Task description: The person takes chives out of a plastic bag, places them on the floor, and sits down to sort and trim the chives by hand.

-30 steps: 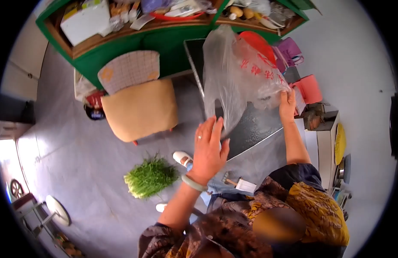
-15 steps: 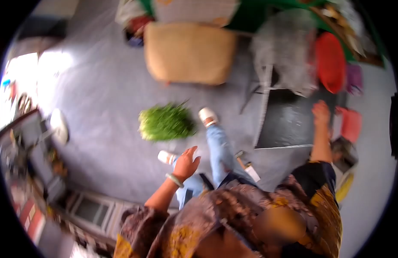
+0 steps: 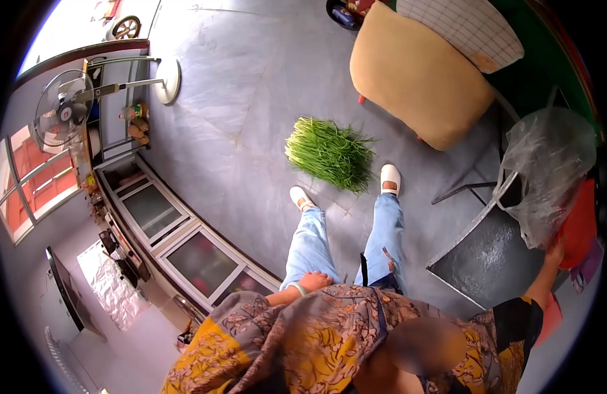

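Note:
My left hand (image 3: pixel 314 281) rests by my left thigh, a pale bangle on its wrist and its fingers curled in; nothing shows in them. Far to the right, my right hand (image 3: pixel 555 249) is at the lower edge of a red, rounded thing (image 3: pixel 581 223), perhaps a basin. Its fingertips are small and partly hidden, so their grip is unclear. Beside that hand hangs a clear plastic bag (image 3: pixel 546 164), above the corner of a dark, shiny tabletop (image 3: pixel 480 259). On the floor in front of my feet lies a thick bundle of green chives (image 3: pixel 333 152).
A chair with a tan seat (image 3: pixel 415 72) stands ahead on the right. To the left are a standing fan (image 3: pixel 70 108) with a white base and a low cabinet (image 3: pixel 198 259) with glass doors. Dark metal legs (image 3: pixel 471 187) stand near the table.
My view has turned to the left, so the chives and chair appear farther right. My left hand has come back to my thigh, its fingers now curled. My right hand has reached the red thing.

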A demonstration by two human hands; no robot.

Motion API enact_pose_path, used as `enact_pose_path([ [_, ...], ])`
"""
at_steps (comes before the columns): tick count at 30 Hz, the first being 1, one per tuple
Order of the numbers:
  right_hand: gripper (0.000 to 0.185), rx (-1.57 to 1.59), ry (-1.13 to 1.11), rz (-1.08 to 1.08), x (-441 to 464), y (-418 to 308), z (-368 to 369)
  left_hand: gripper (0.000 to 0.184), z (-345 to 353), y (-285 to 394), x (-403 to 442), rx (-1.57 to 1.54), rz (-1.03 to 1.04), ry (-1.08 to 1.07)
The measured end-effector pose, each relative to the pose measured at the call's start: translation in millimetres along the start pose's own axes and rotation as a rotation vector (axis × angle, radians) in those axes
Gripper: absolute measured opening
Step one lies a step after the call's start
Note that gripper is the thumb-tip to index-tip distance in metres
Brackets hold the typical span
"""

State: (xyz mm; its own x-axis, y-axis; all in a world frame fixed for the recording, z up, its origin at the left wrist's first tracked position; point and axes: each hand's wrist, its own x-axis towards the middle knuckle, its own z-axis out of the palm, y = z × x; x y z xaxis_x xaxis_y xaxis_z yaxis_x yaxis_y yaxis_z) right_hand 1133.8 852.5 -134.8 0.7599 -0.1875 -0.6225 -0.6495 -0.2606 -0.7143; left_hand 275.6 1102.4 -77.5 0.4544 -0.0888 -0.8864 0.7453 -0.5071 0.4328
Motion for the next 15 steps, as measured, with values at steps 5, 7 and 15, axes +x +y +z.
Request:
enact_pose_path([
  [5,0.051,-0.153,-0.067,-0.049,15.0,3.3,-12.9,0.022,-50.3,13.4,-19.2,-0.192,-0.039,-0.138],
  [7,0.050,-0.531,0.008,-0.205,-2.8,0.1,-17.3,0.022,-60.8,8.3,-39.5,-0.387,-0.134,-0.236],
  [15,0.056,-1.714,0.446,-0.676,-121.8,-2.8,-57.9,0.049,-4.3,-29.5,-113.1,-1.106,-0.526,-0.119],
])
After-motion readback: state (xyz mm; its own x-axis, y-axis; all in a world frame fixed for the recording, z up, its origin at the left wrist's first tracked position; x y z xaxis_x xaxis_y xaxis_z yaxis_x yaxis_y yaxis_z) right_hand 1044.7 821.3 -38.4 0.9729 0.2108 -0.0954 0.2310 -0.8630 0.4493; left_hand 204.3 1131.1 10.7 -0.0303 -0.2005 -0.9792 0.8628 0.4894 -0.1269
